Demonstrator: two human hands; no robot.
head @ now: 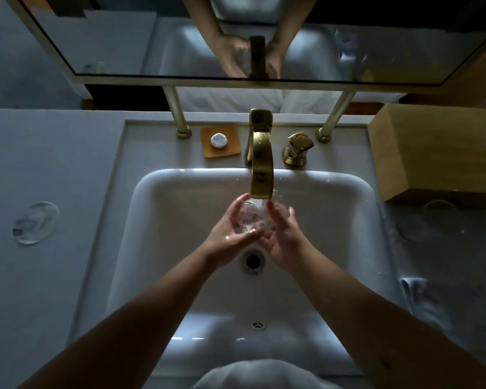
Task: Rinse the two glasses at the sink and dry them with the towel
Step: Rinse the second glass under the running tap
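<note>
- At the bottom centre of the frame a white towel (264,373) lies bunched just below the sink (157,192) rim, nearest to me and between my forearms.
- My left hand (230,234) and right hand (285,240) meet at mid-frame over the drain (253,261), both cupped around one glass (250,217); fingers are curled on its wall, so both grip it.
- The glass sits right under the gold faucet (261,161) spout with water running into it; its long axis seems to tilt away from me, mouth toward the stream, though the clear wall makes this hard to tell.
- The second glass (35,223) lies on the counter at mid-left, well apart; I judge my left hand is the nearer one for it.
- Another cloth (415,296) lies at lower right.
- I can read no brand or writing; the faucet handle (298,147) shows a small red mark, illegible.
</note>
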